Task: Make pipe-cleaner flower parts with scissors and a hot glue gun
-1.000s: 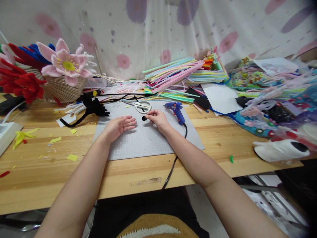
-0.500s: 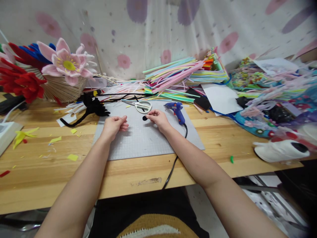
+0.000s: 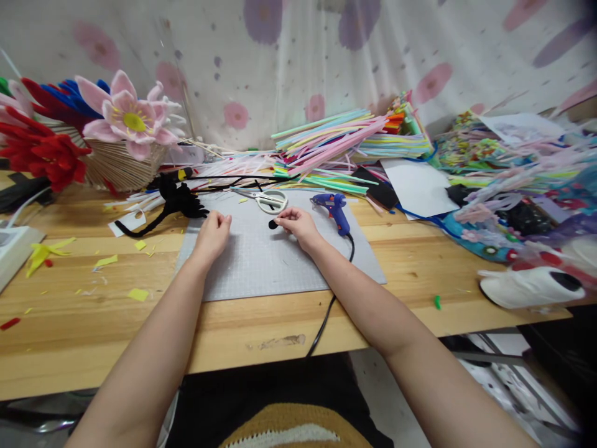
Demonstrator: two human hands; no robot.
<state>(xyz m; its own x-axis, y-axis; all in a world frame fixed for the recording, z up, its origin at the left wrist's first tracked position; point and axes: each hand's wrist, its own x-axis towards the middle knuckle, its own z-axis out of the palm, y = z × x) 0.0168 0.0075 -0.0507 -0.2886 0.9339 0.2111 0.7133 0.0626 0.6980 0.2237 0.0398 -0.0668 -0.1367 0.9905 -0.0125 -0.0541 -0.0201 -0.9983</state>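
Note:
Between the thumb and fingertips of my right hand (image 3: 298, 225) is a small black round piece (image 3: 273, 224), held over the grey cutting mat (image 3: 261, 267). My left hand (image 3: 213, 236) is over the mat's left side with its fingers curled in. Its far fingers meet the tip of a black fuzzy pipe-cleaner figure (image 3: 175, 202), which lies on the table with a long curved tail. Whether those fingers grip it is hidden. White-handled scissors (image 3: 272, 200) lie just beyond my right hand. To its right is a blue glue gun (image 3: 336, 211), its black cord running under my forearm.
Bundles of coloured pipe cleaners (image 3: 326, 140) lie along the back. A pink fuzzy flower (image 3: 133, 121) and a red one (image 3: 46, 155) stand at left. Yellow scraps (image 3: 138, 294) dot the wood. A white spool-like roll (image 3: 529, 286) and white paper (image 3: 420, 186) are at right.
My left hand has moved slightly left to the tip of the black figure, and its fingers have curled in. My right hand keeps its place with the black round piece.

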